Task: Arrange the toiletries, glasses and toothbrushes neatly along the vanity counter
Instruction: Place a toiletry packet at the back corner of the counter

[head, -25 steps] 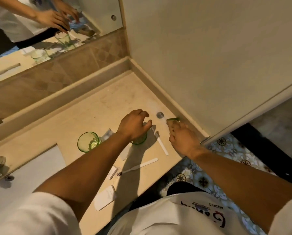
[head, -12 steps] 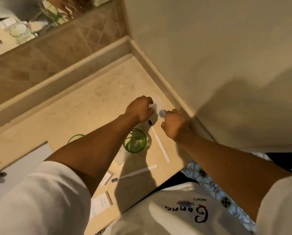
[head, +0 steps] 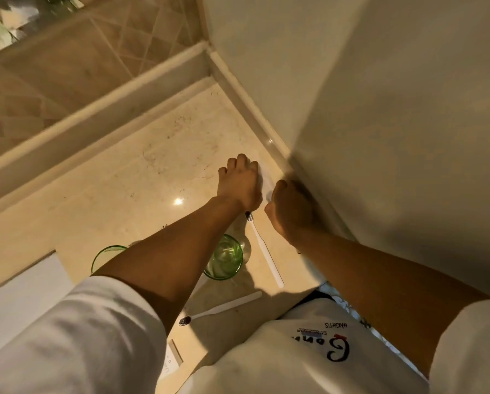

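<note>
Your left hand [head: 240, 184] and right hand [head: 290, 207] sit curled at the desk [head: 118, 194] corner, but I cannot tell what either grip holds, beside a toothbrush [head: 263, 250].

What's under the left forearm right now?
The left forearm covers part of each green glass, the other showing only its rim. Whatever else lies beneath is hidden.

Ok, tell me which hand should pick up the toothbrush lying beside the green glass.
Right, probably. The right hand sits just beside that toothbrush with open counter between them. The left hand is near its bristle end, but the left forearm crosses over the green glass.
</note>
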### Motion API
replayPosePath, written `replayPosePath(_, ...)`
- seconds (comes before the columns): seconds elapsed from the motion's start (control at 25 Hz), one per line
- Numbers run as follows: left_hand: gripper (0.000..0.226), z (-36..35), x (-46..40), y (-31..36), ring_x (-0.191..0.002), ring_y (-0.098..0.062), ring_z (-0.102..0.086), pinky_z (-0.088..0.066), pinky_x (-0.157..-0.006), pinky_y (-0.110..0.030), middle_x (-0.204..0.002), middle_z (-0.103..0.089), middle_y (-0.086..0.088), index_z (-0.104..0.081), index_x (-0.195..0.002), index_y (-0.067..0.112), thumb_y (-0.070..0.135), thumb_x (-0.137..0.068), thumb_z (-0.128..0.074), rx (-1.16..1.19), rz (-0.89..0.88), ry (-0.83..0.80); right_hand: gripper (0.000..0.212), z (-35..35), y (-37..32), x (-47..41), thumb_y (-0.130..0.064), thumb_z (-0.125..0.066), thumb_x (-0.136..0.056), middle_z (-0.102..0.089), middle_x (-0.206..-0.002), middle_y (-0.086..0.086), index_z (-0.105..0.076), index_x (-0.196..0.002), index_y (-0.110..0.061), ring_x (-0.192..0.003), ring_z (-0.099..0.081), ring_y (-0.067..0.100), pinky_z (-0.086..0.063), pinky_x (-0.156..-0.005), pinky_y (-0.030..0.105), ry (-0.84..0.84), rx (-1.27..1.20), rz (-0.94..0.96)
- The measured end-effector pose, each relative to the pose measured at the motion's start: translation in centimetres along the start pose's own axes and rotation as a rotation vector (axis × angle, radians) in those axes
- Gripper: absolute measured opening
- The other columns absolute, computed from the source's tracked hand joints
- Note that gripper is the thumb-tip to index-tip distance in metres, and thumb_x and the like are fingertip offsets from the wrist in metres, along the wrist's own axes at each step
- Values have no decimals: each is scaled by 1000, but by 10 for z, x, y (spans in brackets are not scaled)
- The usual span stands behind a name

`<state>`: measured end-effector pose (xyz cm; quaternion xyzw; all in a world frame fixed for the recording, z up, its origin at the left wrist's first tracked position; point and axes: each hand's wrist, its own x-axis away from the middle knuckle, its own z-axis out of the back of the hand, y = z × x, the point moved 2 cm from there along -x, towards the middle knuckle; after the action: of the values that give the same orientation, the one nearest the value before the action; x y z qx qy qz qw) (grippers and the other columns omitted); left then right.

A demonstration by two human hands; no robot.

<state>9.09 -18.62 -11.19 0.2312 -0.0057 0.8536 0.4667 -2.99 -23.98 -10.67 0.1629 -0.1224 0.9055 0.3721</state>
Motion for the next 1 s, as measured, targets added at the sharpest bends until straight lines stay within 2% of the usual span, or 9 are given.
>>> replayPosePath(0.12, 65, 3, -1, -4, -126, -37, -43, -42, -99, -46, -137, -45, -15, -46, -138, 10, 37, -83, -67, 116, 1, 18, 33, -4, -6, -6, -34, -56, -100, -65, -115, 13, -57, -117, -6, -105, -66, 29, -54, -78, 35, 43, -20, -92)
replayPosePath(0.28, 63, 9, 5, -13, -129, -37, -40, -40, -104, -44, -140, -45, -18, -42, -148, 9, 36, -92, -56, 391, 91, 63, 25, 3, -18, -23, -34, -55, -99, -67, -110, 8, -61, -109, -12, -98, -65, 25, -45, -72, 31, 58, -97, -108)
replayPosePath(0.4, 55, 21, 8, -28, -121, -35, -53, -43, -99, -40, -130, -58, -20, -55, -139, 9, 43, -97, -43, 617, 197, 198, 24, 15, -38, -35, -31, -57, -99, -66, -109, 10, -61, -111, -10, -97, -66, 26, -48, -72, 31, 143, -195, -37)
replayPosePath(0.48, 48, 33, 7, -39, -108, -28, -64, -49, -93, -37, -116, -69, -13, -62, -133, 9, 43, -101, -51, 797, 268, 263, 22, 22, -54, -40, -24, -64, -95, -68, -103, 13, -65, -108, -7, -90, -68, 30, -51, -69, 33, 209, -281, 56)
replayPosePath(0.6, 41, 52, 4, -55, -88, -23, -72, -56, -85, -35, -95, -74, -5, -65, -124, 13, 38, -92, -68, 1031, 421, 334, 16, 30, -75, -47, -13, -74, -83, -69, -86, 16, -68, -94, -3, -75, -68, 34, -50, -60, 33, 360, -302, 203)
replayPosePath(0.72, 25, 65, -6, -73, -83, -23, -72, -59, -80, -35, -85, -72, -1, -69, -110, 13, 19, -86, -69, 1132, 557, 380, 18, 39, -90, -56, -22, -73, -84, -65, -82, 13, -68, -90, -6, -70, -63, 31, -50, -59, 34, 485, -283, 277)
replayPosePath(0.88, 14, 70, -32, -102, -88, -30, -73, -61, -85, -45, -91, -74, -9, -72, -89, 19, 18, -75, -74, 1307, 655, 395, 35, 48, -90, -67, -42, -66, -92, -68, -94, 6, -67, -109, -12, -77, -64, 20, -54, -64, 28, 433, -526, 121)
replayPosePath(0.96, 14, 73, -45, -115, -87, -33, -74, -62, -85, -48, -93, -75, -13, -71, -88, 18, 16, -77, -79, 1387, 701, 399, 32, 45, -83, -73, -38, -62, -96, -70, -94, 3, -65, -111, -10, -80, -64, 15, -45, -68, 16, 369, -623, 8)
replayPosePath(1.0, 15, 76, -51, -120, -87, -34, -74, -62, -85, -49, -93, -75, -14, -70, -90, 15, 14, -79, -81, 1426, 717, 407, 26, 41, -78, -76, -33, -61, -98, -69, -89, 2, -66, -106, -9, -76, -61, 12, -39, -64, 9, 305, -705, -59)
